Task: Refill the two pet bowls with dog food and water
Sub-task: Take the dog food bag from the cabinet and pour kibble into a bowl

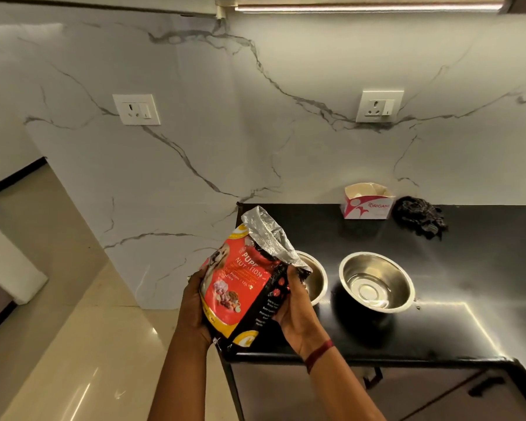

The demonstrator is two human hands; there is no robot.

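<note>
A red, yellow and black dog food bag [243,287] with an open silver top is held above the left end of the black counter [453,314]. My left hand [195,305] grips its left side and my right hand [295,308] grips its right side. The bag's open top tilts toward a steel bowl [315,278], which the bag and my right hand mostly hide. A second steel bowl [377,281] stands to its right and holds clear water.
A white and pink cardboard box [368,202] and a dark crumpled cloth [419,218] sit at the back of the counter by the marble wall. Cabinet doors with dark handles [483,385] are below. Glossy beige floor [73,344] lies to the left.
</note>
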